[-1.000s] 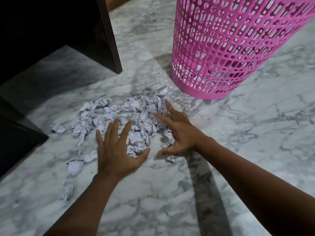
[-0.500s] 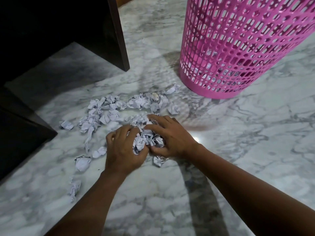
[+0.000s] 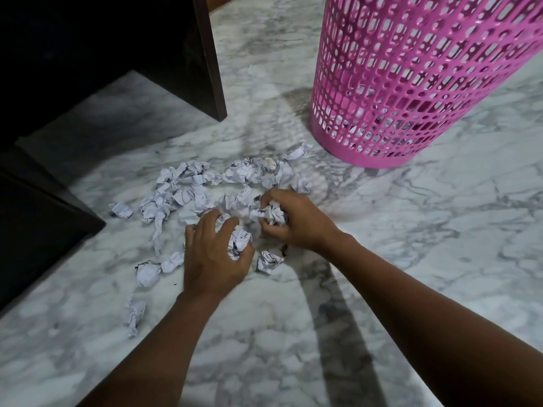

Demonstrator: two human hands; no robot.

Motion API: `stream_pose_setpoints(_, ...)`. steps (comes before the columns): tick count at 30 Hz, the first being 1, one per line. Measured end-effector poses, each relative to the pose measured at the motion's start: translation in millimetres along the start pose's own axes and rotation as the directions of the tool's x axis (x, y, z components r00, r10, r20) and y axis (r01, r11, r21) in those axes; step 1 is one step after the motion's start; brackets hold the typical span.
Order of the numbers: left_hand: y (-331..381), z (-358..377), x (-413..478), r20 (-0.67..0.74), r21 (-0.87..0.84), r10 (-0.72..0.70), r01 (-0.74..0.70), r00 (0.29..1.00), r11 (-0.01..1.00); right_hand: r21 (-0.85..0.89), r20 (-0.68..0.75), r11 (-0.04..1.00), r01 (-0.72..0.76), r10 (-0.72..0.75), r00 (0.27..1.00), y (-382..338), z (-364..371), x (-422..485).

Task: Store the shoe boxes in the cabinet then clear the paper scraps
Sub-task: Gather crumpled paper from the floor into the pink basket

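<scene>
1. Lower left of centre, nearest you: a few stray scraps lie loose on the floor, just left of and below your left hand, touched by neither hand.
2. Centre: your left hand has its fingers curled tight round a bunch of scraps, its back toward the camera.
3. Just above and to the right: your right hand pinches a second bunch in curled fingers. One scrap lies free on the floor below the gap between the hands.
4. Beyond the hands: the main litter of scraps runs in a band across mid-frame, long axis left to right. Its right end comes nearest the basket.
5. Upper right: the basket stands up and to the right of both grips. The right hand is the nearer. Nothing lies between hand and basket except bare floor. The rim is cut off by the top of the frame, so judge the lift to go well up before the drop.
6. Upper left, farthest: the cabinet stands well apart from the basket. Its inside is too dark to show shoe boxes.
</scene>
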State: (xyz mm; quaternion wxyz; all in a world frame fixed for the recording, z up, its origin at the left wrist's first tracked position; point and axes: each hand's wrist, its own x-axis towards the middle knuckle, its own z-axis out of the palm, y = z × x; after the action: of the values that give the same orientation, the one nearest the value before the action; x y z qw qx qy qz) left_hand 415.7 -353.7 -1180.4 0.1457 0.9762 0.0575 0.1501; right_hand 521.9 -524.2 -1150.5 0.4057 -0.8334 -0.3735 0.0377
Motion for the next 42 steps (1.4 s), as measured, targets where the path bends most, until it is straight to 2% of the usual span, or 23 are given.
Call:
stream_pose_setpoints(3, -1, 0, -1, 0.029, -0.015, -0.013, 0.014, 0.999, 1.000, 0.074, -0.078, 0.994, -0.076, 0.081, 0.994, -7, -14, -15)
stream_pose_setpoints(6, 0, -3, -2, 0.049, -0.035, -0.036, 0.038, 0.998, 0.999, 0.013, -0.120, 1.000, -0.021, 0.022, 0.993, -10, -11, -39)
stream_pose_setpoints(8, 0, -5, -6, 0.033, -0.024, -0.032, 0.033, 0.999, 0.999, -0.123, -0.058, 0.992, 0.028, -0.035, 0.998, -13, 1, -54)
stream_pose_setpoints(11, -1, -12, -12, 0.020, 0.090, 0.002, -0.004, 1.000, 0.996, -0.328, 0.048, 0.943, 0.052, -0.038, 0.998, -17, 17, -67)
stream_pose_setpoints(14, -2, -16, -17, 0.037, 0.197, -0.041, 0.033, 0.998, 0.980, -0.372, 0.075, 0.928, 0.036, -0.008, 0.997, -21, 24, -70)
stream_pose_setpoints(17, -6, -14, -19, 0.071, 0.194, -0.135, 0.119, 0.988, 0.974, -0.396, 0.087, 0.917, 0.039, -0.004, 0.996, -23, 27, -70)
stream_pose_setpoints(20, -12, -11, -19, 0.086, 0.172, -0.089, 0.073, 0.992, 0.982, -0.412, 0.078, 0.910, 0.040, -0.009, 0.997, -28, 28, -71)
stream_pose_setpoints(24, -10, -11, -21, -0.034, 0.109, -0.009, 0.013, 0.999, 0.994, -0.317, -0.056, 0.948, -0.016, -0.001, 0.998, -36, 35, -70)
stream_pose_setpoints(27, -7, -9, -22, -0.063, 0.087, 0.006, -0.001, 0.998, 0.996, -0.256, -0.066, 0.963, -0.082, 0.067, 0.996, -33, 39, -68)
stream_pose_setpoints(31, -8, -10, -16, -0.017, 0.083, 0.051, -0.050, 0.999, 0.995, -0.182, 0.028, 0.977, -0.109, 0.116, 0.993, -25, 33, -63)
stream_pose_setpoints(33, -5, -14, -11, 0.045, 0.073, 0.021, -0.024, 0.999, 0.997, -0.100, 0.026, 0.983, -0.156, 0.160, 0.987, -25, 29, -61)
stream_pose_setpoints(36, -1, -21, -5, 0.117, 0.040, -0.030, 0.025, 0.993, 0.999, 0.022, -0.060, 0.965, -0.262, 0.263, 0.963, -28, 25, -60)
stream_pose_setpoints(39, 1, -27, 0, 0.151, -0.018, -0.089, 0.092, 0.985, 0.996, 0.101, -0.173, 0.962, -0.254, 0.269, 0.948, -30, 21, -60)
stream_pose_setpoints(42, 9, -38, 7, 0.131, -0.102, -0.119, 0.132, 0.984, 0.986, 0.096, -0.262, 0.962, -0.255, 0.271, 0.926, -35, 9, -54)
